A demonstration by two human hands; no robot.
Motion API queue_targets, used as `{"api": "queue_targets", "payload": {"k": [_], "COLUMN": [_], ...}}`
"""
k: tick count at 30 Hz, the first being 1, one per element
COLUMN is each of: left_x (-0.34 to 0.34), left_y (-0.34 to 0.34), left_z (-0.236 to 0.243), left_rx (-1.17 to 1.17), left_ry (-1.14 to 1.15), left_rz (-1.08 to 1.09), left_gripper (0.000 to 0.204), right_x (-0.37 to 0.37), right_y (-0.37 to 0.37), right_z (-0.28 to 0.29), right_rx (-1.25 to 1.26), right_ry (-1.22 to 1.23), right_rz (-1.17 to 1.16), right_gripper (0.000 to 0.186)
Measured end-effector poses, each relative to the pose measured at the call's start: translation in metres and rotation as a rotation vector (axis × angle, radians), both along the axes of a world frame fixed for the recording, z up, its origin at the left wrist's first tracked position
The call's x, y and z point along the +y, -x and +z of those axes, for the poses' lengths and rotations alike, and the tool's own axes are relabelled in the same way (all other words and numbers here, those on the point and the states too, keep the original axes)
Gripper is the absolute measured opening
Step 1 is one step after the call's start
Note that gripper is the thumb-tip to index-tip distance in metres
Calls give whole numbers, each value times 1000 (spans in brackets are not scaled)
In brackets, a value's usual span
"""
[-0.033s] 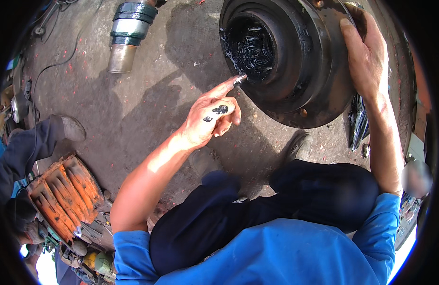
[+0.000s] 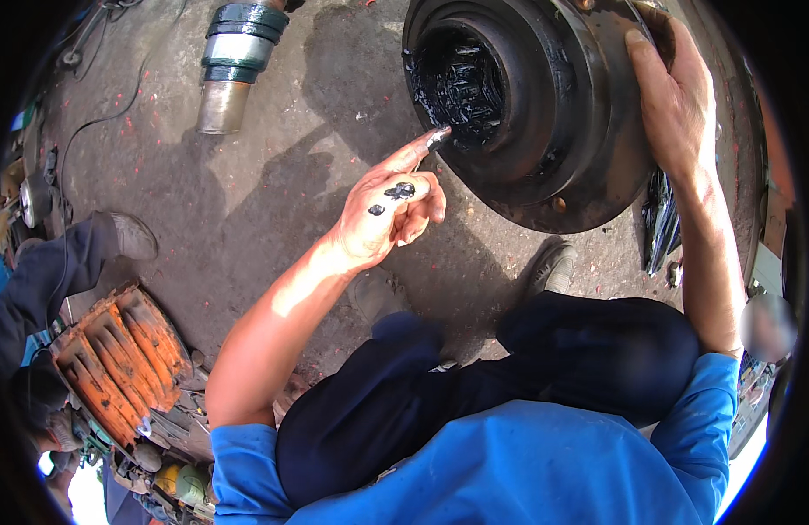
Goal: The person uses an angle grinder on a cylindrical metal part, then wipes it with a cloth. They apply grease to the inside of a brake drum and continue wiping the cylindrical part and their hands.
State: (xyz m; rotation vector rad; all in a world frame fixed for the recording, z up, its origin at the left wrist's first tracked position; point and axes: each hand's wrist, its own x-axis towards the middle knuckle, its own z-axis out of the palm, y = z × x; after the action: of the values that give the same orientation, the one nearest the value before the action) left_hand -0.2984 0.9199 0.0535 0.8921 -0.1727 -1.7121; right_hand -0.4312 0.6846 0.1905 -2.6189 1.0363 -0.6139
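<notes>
A dark flanged metal housing point(image 2: 597, 114) fills the upper right, its round bore point(image 2: 461, 83) smeared with glossy black grease. My right hand point(image 2: 674, 105) grips the housing's outer rim on the right. My left hand point(image 2: 385, 206) has its index finger stretched out, its greasy tip at the lower-left edge of the bore; the other fingers are loosely bent, holding nothing visible. Black blobs of grease mark that hand. A stepped metal cylinder point(image 2: 225, 109) with dark greased bands lies on the ground at the upper left.
A rusty orange finned casting point(image 2: 124, 350) lies at the lower left among assorted parts. Another person's trousered leg and shoe point(image 2: 131, 234) are at the left. A cable point(image 2: 115, 114) runs over the ground. Crumpled black plastic point(image 2: 660, 223) lies beyond the housing. My bent knees are below.
My left hand has shifted slightly upward at the bore's edge. The housing sits marginally higher in the picture, still gripped by my right hand.
</notes>
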Motion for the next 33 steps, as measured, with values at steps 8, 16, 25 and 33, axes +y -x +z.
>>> {"api": "queue_targets", "payload": {"k": [8, 16, 25, 33], "left_x": [18, -4, 0, -38], "left_y": [14, 8, 18, 81], "left_z": [-16, -5, 3, 10], "left_rx": [290, 204, -183, -1268], "left_ry": [-53, -71, -134, 14], "left_rz": [71, 205, 104, -128], "left_gripper": [48, 43, 47, 61], "right_x": [15, 13, 21, -61], "right_y": [2, 4, 1, 52], "right_z": [6, 14, 17, 21], "right_rx": [11, -75, -5, 85], "right_ry": [-3, -125, -72, -106], "right_rz": [-18, 32, -49, -61], "right_gripper": [24, 23, 23, 28]}}
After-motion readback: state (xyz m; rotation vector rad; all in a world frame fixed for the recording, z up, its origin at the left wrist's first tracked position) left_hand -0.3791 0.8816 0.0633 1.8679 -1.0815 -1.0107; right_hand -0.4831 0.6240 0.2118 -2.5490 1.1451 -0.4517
